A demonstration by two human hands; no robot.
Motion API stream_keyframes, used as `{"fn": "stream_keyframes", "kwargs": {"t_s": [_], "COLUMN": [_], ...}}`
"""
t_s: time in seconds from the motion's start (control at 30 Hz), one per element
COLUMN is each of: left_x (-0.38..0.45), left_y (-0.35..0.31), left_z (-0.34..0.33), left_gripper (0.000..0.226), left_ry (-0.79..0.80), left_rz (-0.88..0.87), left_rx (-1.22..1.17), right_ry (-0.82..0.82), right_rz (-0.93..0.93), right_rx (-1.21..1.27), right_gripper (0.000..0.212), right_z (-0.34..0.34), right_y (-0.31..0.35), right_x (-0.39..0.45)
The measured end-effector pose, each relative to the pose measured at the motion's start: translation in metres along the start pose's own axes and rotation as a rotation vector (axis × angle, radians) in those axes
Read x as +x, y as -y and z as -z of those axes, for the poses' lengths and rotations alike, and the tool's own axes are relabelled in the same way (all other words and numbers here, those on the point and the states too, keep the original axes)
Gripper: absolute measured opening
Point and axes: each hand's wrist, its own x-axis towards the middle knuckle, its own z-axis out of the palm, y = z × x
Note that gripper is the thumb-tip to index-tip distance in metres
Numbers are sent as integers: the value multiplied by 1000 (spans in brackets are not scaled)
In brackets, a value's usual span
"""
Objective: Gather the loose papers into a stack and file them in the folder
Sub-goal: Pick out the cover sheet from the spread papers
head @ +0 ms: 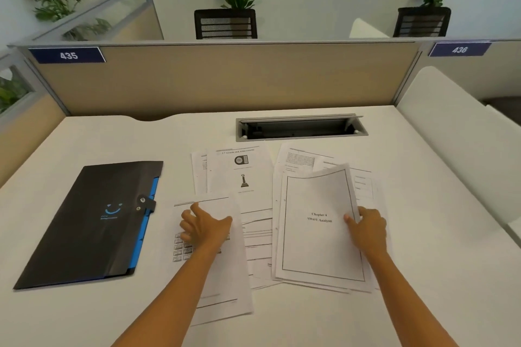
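Observation:
Several loose white printed papers lie spread over the middle of the white desk point(310, 318). My right hand point(368, 229) grips the right edge of the top sheet point(318, 239), titled "Chapter 4", whose upper corner curls up off the pile under it. My left hand point(204, 227) hovers with fingers apart over a sheet with a small chart point(225, 284). Another page with pictures point(239, 172) lies further back. The black folder point(90, 222) with blue inner tabs lies closed on the left, its snap strap fastened.
A grey cable tray point(300, 127), lid open, is set into the desk behind the papers. A beige partition point(225, 79) walls the back. A white side panel point(451, 132) rises at the right.

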Motion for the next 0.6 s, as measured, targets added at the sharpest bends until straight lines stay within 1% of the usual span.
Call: {"fn": "stream_keyframes", "kwargs": {"t_s": [0.07, 0.13, 0.23, 0.3, 0.33, 0.4, 0.5, 0.6], "left_x": [4, 10, 19, 23, 24, 25, 26, 27], "left_y": [1, 3, 7, 11, 13, 17, 21, 26], "left_z": [7, 15, 26, 33, 36, 41, 45, 49], "left_gripper": [97, 98, 96, 96, 98, 102, 119, 132], "left_ry": [24, 39, 61, 69, 75, 81, 79, 82], "left_rz": [48, 84, 124, 163, 181, 194, 166, 189], "left_rx": [28, 39, 46, 59, 77, 116, 152, 134], "right_ry": [20, 54, 88, 106, 111, 97, 74, 70], "right_rz": [-46, -53, -46, -60, -69, -56, -30, 4], "right_rx": [-84, -91, -62, -19, 0, 25, 62, 101], "right_gripper": [53, 70, 79, 78, 73, 52, 51, 41], "right_z": [0, -1, -5, -6, -6, -5, -6, -7], "right_y": [-1, -1, -3, -4, -4, -4, -6, -8], "right_x": [-2, -3, -3, -1, -1, 0, 0, -1]}}
